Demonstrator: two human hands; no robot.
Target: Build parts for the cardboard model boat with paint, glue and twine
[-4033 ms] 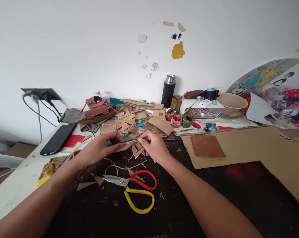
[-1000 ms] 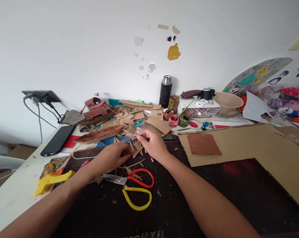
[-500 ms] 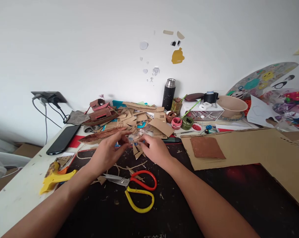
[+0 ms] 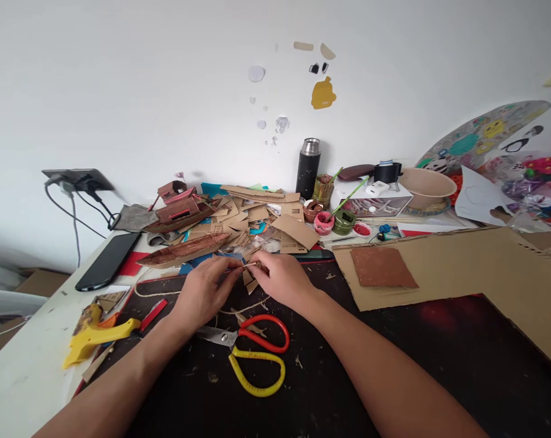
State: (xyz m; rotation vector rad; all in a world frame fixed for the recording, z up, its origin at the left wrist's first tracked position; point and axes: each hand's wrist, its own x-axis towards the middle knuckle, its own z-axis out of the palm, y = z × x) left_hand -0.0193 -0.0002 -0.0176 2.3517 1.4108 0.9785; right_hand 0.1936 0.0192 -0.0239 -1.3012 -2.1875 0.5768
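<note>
Both hands have drawn together: left hand (image 4: 207, 291) and right hand (image 4: 280, 277) pinch a thin tan twine strand (image 4: 249, 266) (grips closed on it), above red-and-yellow-handled scissors (image 4: 250, 344).

White table (image 4: 24, 371) carries a black mat (image 4: 303, 401), scissors (image 4: 250, 347) (perhaps twine beneath).

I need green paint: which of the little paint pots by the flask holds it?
The green pot, rightmost of three; the others are red and brown.
</note>
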